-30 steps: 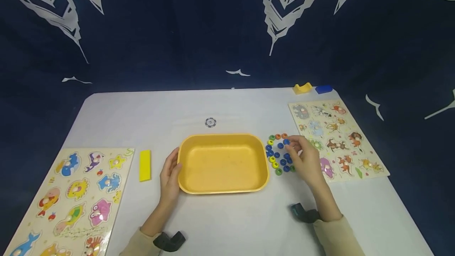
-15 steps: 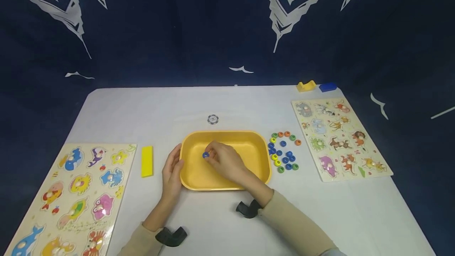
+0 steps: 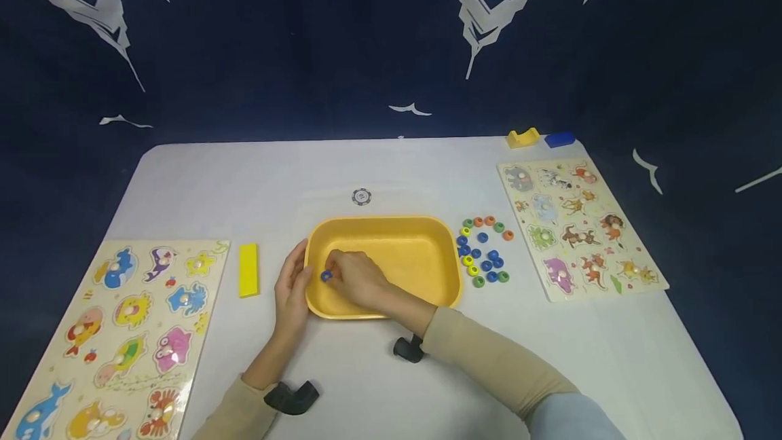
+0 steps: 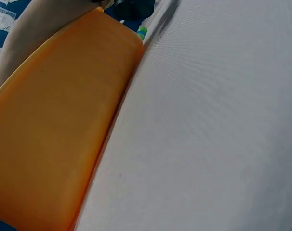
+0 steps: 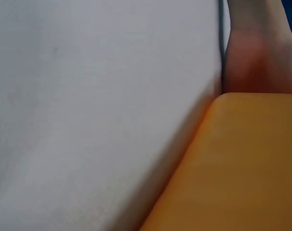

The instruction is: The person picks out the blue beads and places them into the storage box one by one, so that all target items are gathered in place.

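A yellow tray [image 3: 391, 223] sits in the middle of the white table; its outer wall [image 4: 54, 125] fills much of the left wrist view. At the tray's left end my left hand [image 3: 292, 294] holds the rim, thumb at the edge and fingers along the outside. My right hand [image 3: 360, 280] reaches across into the tray's left part and pinches a blue bead [image 3: 326, 276] low over its floor. Right of the tray lies a loose group of blue, yellow, green and orange beads [image 3: 487, 265]. Neither wrist view shows the fingertips.
An animal puzzle board [image 3: 583, 229] lies at the right, a sea-animal puzzle board [image 3: 137, 324] at the left. Beside the latter is a yellow block [image 3: 248, 270]. A poker chip [image 3: 362, 196] lies behind the tray. Yellow [image 3: 522, 138] and blue blocks [image 3: 559, 139] stand at the far edge.
My right hand has taken a blue bead from the group and carried it left into the tray, further left and lower now. My left hand has stayed at the tray's end.
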Demonstrator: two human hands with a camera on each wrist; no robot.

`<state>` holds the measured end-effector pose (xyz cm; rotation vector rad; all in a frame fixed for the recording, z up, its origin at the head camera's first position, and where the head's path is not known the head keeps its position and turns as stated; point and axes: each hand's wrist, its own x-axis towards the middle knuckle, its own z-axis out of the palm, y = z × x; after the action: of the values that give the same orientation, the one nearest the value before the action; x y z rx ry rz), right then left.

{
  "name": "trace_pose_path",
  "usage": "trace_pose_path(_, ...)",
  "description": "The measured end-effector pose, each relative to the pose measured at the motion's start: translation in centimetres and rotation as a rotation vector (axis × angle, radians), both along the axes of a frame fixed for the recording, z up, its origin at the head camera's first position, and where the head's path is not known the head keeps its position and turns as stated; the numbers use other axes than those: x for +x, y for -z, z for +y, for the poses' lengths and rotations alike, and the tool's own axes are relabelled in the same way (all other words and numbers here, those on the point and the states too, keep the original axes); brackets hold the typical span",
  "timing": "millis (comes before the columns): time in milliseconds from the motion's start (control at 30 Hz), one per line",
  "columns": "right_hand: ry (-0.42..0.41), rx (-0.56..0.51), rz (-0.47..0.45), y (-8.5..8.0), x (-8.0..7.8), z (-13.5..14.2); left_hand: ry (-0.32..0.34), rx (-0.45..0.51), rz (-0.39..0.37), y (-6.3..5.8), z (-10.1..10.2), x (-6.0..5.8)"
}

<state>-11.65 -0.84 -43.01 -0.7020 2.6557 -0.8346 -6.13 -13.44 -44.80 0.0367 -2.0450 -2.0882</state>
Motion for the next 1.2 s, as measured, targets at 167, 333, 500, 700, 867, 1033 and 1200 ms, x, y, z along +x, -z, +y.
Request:
trace_pose_path(167, -0.012, -0.008, 0.063, -0.5, 0.5, 0.7, 0.006, 0.004, 0.001, 0.6, 0.0, -0.2)
trace_pose_path(333, 0.015, -0.093, 0.274, -1.5, 2.1, 3.0, -0.004, 0.011, -0.001, 2.1, -0.3, -0.3)
trace_pose_path(500, 0.07, -0.395, 0.456, -2.3, 3.4, 8.1, -0.009, 0.004, 0.005, 2.7, -0.3, -0.4)
trace_pose_path(700, 0.338, -0.524, 0.597, -1.3, 3.1, 17.2, -0.016, 0.002, 0.004, 1.5, -0.1, -0.2)
trace_pose_path(867, 0.639, -0.364, 0.514, 1.0, 3.1, 22.9, -0.022, -0.026, -0.005, -0.1, 0.0, 0.2)
trace_pose_path(1033, 0.678, -0.237, 0.404, 2.8, 3.0, 24.7, -0.025, -0.014, -0.007, 0.0, 0.0, 0.1)
trace_pose_path(1200, 0.608, -0.125, 0.327, 3.9, 2.9, 25.1, -0.033, -0.022, -0.018, 0.0, 0.2, 0.1)
